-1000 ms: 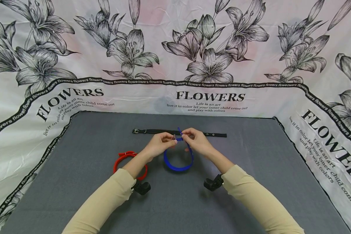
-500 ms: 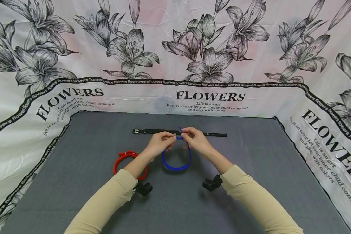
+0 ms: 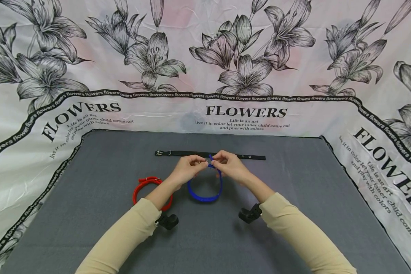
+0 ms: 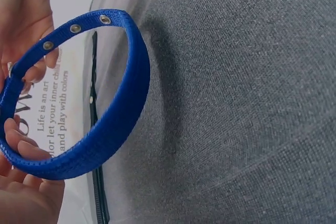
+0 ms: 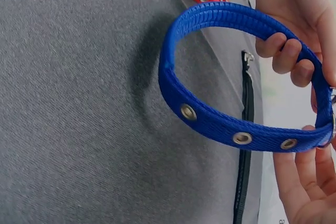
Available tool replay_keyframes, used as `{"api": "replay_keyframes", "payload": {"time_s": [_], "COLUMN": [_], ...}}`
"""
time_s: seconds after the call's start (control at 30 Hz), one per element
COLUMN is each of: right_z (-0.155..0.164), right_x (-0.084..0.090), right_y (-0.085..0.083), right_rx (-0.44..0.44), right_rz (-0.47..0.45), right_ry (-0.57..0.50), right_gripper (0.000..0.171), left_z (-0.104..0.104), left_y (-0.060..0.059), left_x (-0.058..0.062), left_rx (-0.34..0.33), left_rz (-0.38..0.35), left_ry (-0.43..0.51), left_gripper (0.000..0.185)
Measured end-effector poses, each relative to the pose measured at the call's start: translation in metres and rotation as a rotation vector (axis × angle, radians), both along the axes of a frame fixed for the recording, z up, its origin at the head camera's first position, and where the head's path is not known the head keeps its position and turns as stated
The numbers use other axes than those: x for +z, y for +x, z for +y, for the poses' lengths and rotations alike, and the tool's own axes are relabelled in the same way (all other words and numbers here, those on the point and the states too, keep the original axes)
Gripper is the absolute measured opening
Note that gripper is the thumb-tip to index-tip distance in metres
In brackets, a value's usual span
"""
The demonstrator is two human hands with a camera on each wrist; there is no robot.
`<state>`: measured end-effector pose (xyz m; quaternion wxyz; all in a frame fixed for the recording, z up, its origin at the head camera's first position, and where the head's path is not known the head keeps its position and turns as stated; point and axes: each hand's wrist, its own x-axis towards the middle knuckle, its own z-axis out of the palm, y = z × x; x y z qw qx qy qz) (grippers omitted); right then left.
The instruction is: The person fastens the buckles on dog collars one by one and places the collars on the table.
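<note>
A blue collar (image 3: 205, 190) with metal eyelets is bent into a loop and held above the grey mat (image 3: 89, 171). My left hand (image 3: 188, 167) and right hand (image 3: 227, 164) both pinch it at the top, where its ends meet at the buckle. In the left wrist view the blue collar (image 4: 100, 103) curves out from my left hand (image 4: 21, 182). In the right wrist view the blue collar (image 5: 210, 108) shows three eyelets, and my right hand (image 5: 304, 177) pinches its strap end.
A black collar (image 3: 178, 153) lies flat and straight just beyond my hands. A red collar (image 3: 144, 184), looped, lies on the mat left of my left forearm. A white flower-print cloth (image 3: 205, 57) rises around the mat at the back and both sides.
The blue loop has grown smaller as the strap was drawn further through at the top. Both hands have stayed at the same spot.
</note>
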<state>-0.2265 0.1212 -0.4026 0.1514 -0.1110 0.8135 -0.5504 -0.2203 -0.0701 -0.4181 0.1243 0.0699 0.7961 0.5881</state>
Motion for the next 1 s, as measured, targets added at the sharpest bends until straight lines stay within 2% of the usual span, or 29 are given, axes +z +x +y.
{"api": "replay_keyframes", "payload": {"time_s": [0.3, 0.53, 0.83, 1.0], "right_z": [0.0007, 0.0015, 0.0017, 0.0013], "right_x": [0.0050, 0.0071, 0.0063, 0.0045], "right_y": [-0.0012, -0.0012, -0.0010, 0.0005], "right_rx": [0.094, 0.136, 0.126, 0.092], "right_rz": [0.006, -0.014, -0.001, 0.006], "right_ry": [0.085, 0.094, 0.098, 0.098], "right_gripper": [0.014, 0.019, 0.018, 0.020], "left_z": [0.0004, 0.0012, -0.0002, -0.0015], "left_y": [0.0012, 0.0004, -0.0001, -0.0011], "left_x": [0.0006, -0.0010, 0.0023, 0.0030], "left_rx": [-0.009, -0.003, 0.031, 0.036], "left_rz": [0.047, 0.056, 0.050, 0.026], "left_ry": [-0.031, -0.031, -0.007, -0.033], "left_gripper": [0.024, 0.025, 0.019, 0.020]}}
